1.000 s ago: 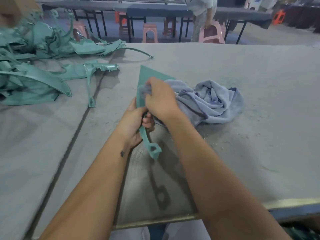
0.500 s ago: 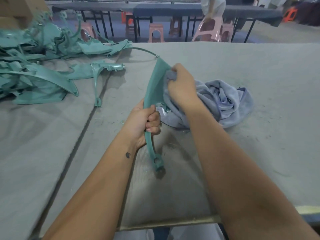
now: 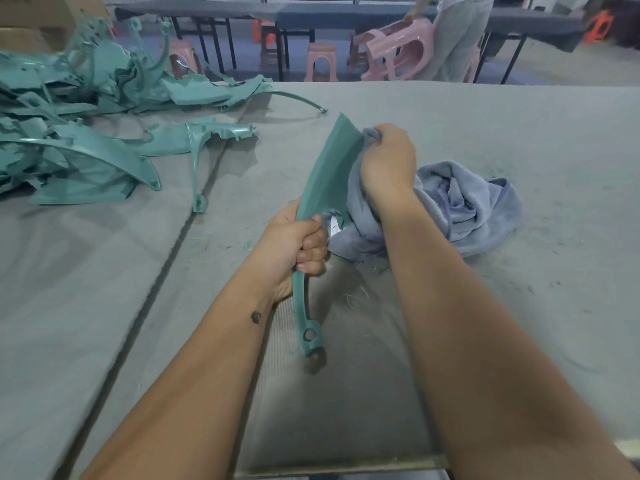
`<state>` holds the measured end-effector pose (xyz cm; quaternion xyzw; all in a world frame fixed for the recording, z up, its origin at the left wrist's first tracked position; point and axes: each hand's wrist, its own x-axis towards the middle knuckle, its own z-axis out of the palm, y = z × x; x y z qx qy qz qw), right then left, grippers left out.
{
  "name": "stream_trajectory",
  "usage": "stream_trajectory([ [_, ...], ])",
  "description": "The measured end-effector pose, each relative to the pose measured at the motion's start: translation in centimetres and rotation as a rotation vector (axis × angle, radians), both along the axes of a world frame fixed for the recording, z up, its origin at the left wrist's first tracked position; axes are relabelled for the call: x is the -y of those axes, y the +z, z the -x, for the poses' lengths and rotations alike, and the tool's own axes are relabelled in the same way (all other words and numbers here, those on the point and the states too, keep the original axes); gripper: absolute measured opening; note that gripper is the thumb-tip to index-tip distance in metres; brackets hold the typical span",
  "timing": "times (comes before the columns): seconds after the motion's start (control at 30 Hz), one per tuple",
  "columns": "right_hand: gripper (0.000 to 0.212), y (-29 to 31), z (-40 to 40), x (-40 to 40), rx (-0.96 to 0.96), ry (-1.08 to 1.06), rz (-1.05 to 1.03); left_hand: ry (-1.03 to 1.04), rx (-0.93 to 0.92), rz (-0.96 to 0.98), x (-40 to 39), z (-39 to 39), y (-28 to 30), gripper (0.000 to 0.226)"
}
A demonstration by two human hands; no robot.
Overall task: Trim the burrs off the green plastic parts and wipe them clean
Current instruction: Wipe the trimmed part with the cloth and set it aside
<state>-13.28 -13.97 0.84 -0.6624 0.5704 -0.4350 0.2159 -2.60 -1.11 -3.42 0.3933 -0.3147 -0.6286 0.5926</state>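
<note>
A green plastic part (image 3: 329,168) is held upright over the grey table (image 3: 519,133), its broad blade-like end raised and its narrow stem with a round eyelet reaching down until the tip rests on the table surface. The stem is gripped by the left hand (image 3: 294,244), whose fingers are curled tightly around it just below the broad section. A blue-grey cloth (image 3: 460,206) is bunched in the right hand (image 3: 388,157), which is clenched on it and pressed against the right edge of the part near its top; the rest of the cloth lies crumpled on the table just to the right. A pile of green parts (image 3: 69,116) is heaped at the far left of the table, well apart from the hands. Pink stools (image 3: 320,60) and a standing person (image 3: 457,36) are seen beyond the table.
</note>
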Motion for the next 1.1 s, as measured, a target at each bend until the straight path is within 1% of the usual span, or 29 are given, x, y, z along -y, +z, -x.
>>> stream_trajectory([
  [0.1,0.023,0.8,-2.2,-2.0,0.170,0.196,0.250,0.021,0.003,-0.026,0.1,0.0,-0.1,0.029],
  [0.13,0.025,0.8,-2.6,-2.6,0.221,0.270,0.305,0.026,0.013,-0.031,0.1,0.1,-0.1,0.028],
  [0.17,0.027,0.6,-2.9,-2.8,0.250,0.326,0.315,0.030,0.015,-0.033,0.1,0.1,-0.1,0.028],
  [0.2,0.030,0.1,-2.8,-2.7,0.248,0.352,0.287,0.031,0.003,-0.033,0.1,0.2,-0.1,0.027],
  [0.23,0.031,-0.5,-2.3,-2.4,0.203,0.333,0.228,0.030,-0.023,-0.033,0.1,0.2,-0.1,0.027],
  [0.27,0.031,-1.3,-1.6,-1.7,0.130,0.278,0.164,0.030,-0.053,-0.034,0.2,0.1,-0.2,0.028],
  [0.33,0.022,-2.6,0.2,-0.6,-0.030,0.130,0.059,0.038,-0.088,-0.041,0.3,0.0,-0.2,0.029],
  [0.4,0.021,-2.9,1.2,-0.2,-0.084,0.113,0.018,0.070,-0.086,-0.045,0.5,0.1,-0.2,0.026],
  [0.43,0.023,-2.7,1.3,-0.2,-0.113,0.132,0.005,0.106,-0.069,-0.048,0.6,0.2,-0.1,0.024],
  [0.5,0.026,-2.5,1.1,-1.0,-0.245,0.165,-0.007,0.213,0.035,-0.042,0.9,0.5,-0.1,0.022],
  [0.53,0.016,-2.4,1.0,-1.3,-0.306,0.200,-0.020,0.268,0.095,-0.036,1.0,0.5,-0.2,0.025],
  [0.6,0.029,-2.2,0.9,-1.9,-0.364,0.254,-0.069,0.337,0.138,-0.032,1.2,0.4,-0.2,0.030],
  [0.7,0.028,-0.8,1.1,-2.6,-0.342,0.356,-0.161,0.359,0.093,-0.053,1.3,0.3,-0.3,0.029],
  [0.77,0.022,0.1,1.7,-3.1,-0.352,0.417,-0.203,0.352,0.064,-0.056,1.4,0.4,-0.2,0.025],
  [0.8,0.019,0.5,2.2,-3.5,-0.357,0.445,-0.226,0.347,0.069,-0.049,1.3,0.5,-0.1,0.023],
  [0.87,0.016,0.5,3.3,-4.4,-0.354,0.479,-0.259,0.342,0.134,-0.030,1.3,0.7,-0.1,0.023],
  [0.93,0.016,-0.3,3.8,-4.8,-0.303,0.446,-0.226,0.346,0.211,-0.011,1.2,0.9,-0.2,0.027],
  [1.0,0.019,-1.3,3.3,-4.8,-0.270,0.340,-0.147,0.347,0.241,0.000,1.1,0.9,-0.3,0.031],
  [1.1,0.020,-2.4,2.1,-4.0,-0.340,0.166,-0.080,0.329,0.262,0.015,1.0,0.7,-0.3,0.032],
])
